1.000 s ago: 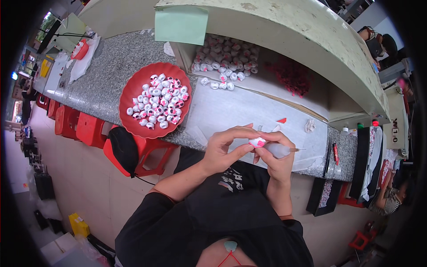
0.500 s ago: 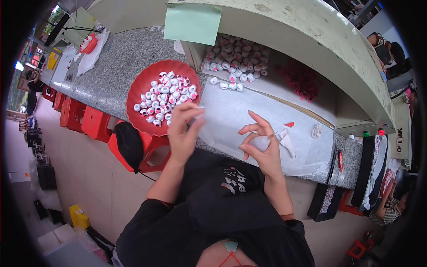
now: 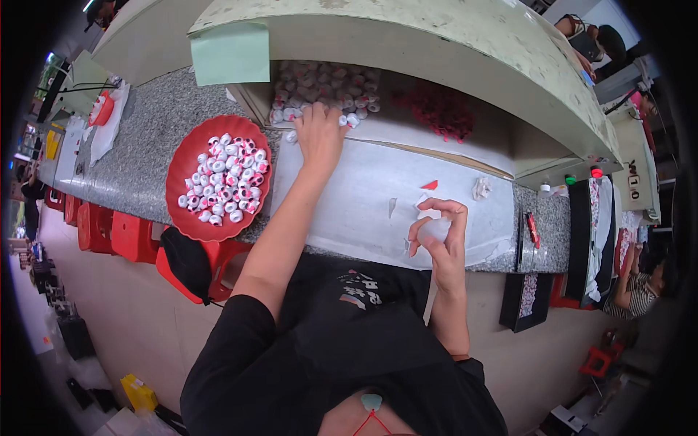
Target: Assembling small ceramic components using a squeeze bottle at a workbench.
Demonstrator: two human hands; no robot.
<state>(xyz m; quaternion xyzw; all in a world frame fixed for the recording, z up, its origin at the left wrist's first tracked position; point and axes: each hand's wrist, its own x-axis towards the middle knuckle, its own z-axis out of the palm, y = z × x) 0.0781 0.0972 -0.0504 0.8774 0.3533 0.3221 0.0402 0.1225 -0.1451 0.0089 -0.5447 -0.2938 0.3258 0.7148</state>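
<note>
My left hand (image 3: 320, 138) reaches across to the shelf opening. Its bent fingers come down among small round white pieces with pink and dark marks (image 3: 327, 83); the fingertips are hidden, so what they grip cannot be made out. One white piece (image 3: 342, 120) shows right beside them. Over the white paper sheet (image 3: 349, 189), my right hand (image 3: 447, 236) curls around a smooth, whitish rounded object (image 3: 434, 229), partly covered by the fingers. Paper scraps (image 3: 392, 208) lie near it. Left of my forearm is a scalloped red bowl (image 3: 182, 156) filled with similar white pieces.
Inside the shelf (image 3: 494, 47) is a dark pink heap (image 3: 443, 116). A red scrap (image 3: 430, 184) and crumpled paper (image 3: 481, 188) lie on the sheet. A red pen-like tool (image 3: 532, 229) rests to the right. Red stools (image 3: 134, 236) line the left side; other people are beyond.
My left hand has moved from near the bowl forward to the pieces at the shelf opening. My right hand stays over the sheet around the whitish object. The whole view has shifted.
</note>
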